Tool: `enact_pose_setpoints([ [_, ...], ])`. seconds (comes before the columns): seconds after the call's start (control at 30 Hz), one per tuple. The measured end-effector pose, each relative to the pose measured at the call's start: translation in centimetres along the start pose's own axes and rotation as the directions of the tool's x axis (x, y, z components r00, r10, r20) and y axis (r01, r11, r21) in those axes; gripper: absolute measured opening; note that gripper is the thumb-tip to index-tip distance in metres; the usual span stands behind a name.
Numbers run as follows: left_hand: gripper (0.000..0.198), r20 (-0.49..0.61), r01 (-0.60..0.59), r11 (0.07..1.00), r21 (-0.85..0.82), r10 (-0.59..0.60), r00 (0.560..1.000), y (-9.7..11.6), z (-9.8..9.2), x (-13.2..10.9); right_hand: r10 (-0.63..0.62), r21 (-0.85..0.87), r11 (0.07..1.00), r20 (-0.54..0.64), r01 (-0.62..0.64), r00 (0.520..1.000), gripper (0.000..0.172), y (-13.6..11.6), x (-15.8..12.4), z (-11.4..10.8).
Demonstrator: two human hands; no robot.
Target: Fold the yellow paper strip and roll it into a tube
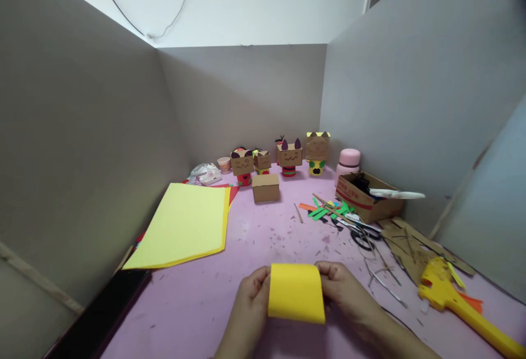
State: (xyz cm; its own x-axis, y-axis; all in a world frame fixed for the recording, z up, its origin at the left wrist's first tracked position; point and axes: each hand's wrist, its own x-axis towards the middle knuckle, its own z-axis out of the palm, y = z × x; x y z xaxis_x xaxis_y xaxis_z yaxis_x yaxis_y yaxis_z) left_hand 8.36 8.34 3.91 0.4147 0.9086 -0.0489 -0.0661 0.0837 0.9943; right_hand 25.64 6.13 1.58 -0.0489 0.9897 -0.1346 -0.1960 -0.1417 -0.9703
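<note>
A piece of yellow paper (296, 293), curved at its top, is held up between my two hands just above the purple table. My left hand (255, 298) pinches its left edge, thumb in front. On the right edge, my right hand (343, 290) is closed with its fingertips partly behind the paper. Beyond them a small plain cardboard box (266, 189) stands on the table. A stack of yellow sheets (184, 224) lies to the left of my hands.
Several box-headed cardboard figures (289, 156) line the back. At right are a pink bottle (349, 160), an open cardboard box (370, 208), green paper strips (329, 212), scissors (364, 234) and a yellow glue gun (441, 288). A dark flat device (102, 312) lies front left.
</note>
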Motion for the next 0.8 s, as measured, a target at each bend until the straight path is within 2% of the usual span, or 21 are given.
enact_pose_setpoints([
  [0.07,0.03,-0.045,-0.011,1.0,-0.023,0.01,0.999,0.4,0.0,-0.1,-0.007,0.008,1.0,-0.029,0.007,1.0,0.045,0.1,0.3,-0.3],
  [0.17,0.03,-0.099,-0.012,1.0,-0.029,0.009,0.995,0.5,-0.2,0.0,-0.015,0.016,1.0,-0.002,0.015,1.0,0.047,0.1,0.4,-0.3],
  [0.33,0.031,-0.023,0.022,0.998,-0.062,-0.023,0.999,-1.0,-0.7,0.6,-0.03,0.028,0.999,0.051,0.029,0.998,0.039,0.2,0.0,0.3],
  [0.43,0.034,-0.024,0.012,0.997,-0.072,-0.014,1.0,-1.5,-0.9,0.8,-0.007,0.067,0.998,0.047,0.004,0.999,0.037,0.2,-0.1,0.6],
  [0.53,0.035,-0.021,0.015,0.999,-0.049,-0.016,1.0,-1.4,-0.9,0.7,0.003,0.131,0.991,0.047,-0.009,0.999,0.034,0.0,-0.3,0.9],
  [0.63,0.033,-0.027,0.033,0.999,0.003,-0.033,0.999,-0.9,-0.8,0.3,-0.035,0.119,0.993,0.067,0.027,0.997,0.03,-0.3,-0.5,1.0],
  [0.8,0.04,-0.055,-0.05,0.989,0.136,0.058,0.997,-0.4,-0.5,-0.3,-0.029,0.124,0.992,0.075,0.019,0.997,0.029,-1.0,-0.9,1.2],
])
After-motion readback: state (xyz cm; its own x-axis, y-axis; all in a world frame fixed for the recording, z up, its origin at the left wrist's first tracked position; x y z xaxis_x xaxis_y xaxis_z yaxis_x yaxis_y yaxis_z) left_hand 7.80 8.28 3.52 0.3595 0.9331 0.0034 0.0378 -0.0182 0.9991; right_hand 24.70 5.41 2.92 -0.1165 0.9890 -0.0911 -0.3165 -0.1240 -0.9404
